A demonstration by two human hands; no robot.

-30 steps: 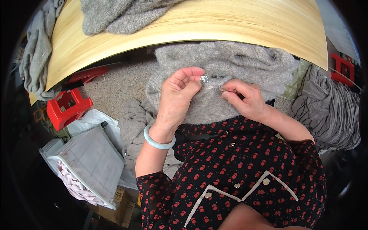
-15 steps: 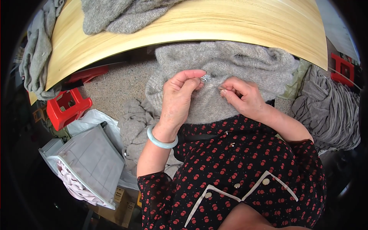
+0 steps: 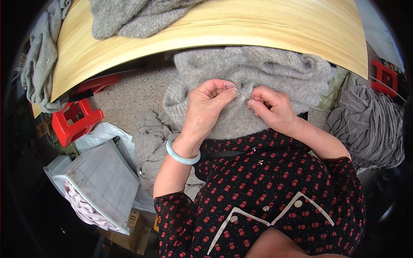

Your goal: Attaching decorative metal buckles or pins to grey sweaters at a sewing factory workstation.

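Observation:
A fuzzy grey knit garment [image 3: 275, 64] is spread over my lap, bunched up towards the table edge. My left hand [image 3: 207, 101] pinches a small silvery, sparkly button [image 3: 232, 87] between thumb and forefinger, turned nearly edge-on just above the knit. Only its rim shows past my thumb. Close to its right, my right hand [image 3: 275, 108] has thumb and forefinger pressed together over the same knit. Whatever lies between those fingertips is too small to make out. A pale bangle circles my left wrist.
The wooden table [image 3: 241, 26] curves across the front, with another grey knit piece [image 3: 137, 19] on it. At left stand a red stool [image 3: 75, 122] and a clear plastic bin [image 3: 105, 180] with pinkish cloth. Grey fabric heaps lie on the floor [image 3: 150, 142] and at right [image 3: 365, 124].
My left hand has shifted slightly right, towards my right hand. The button has turned from face-up to nearly edge-on. My right hand has barely moved.

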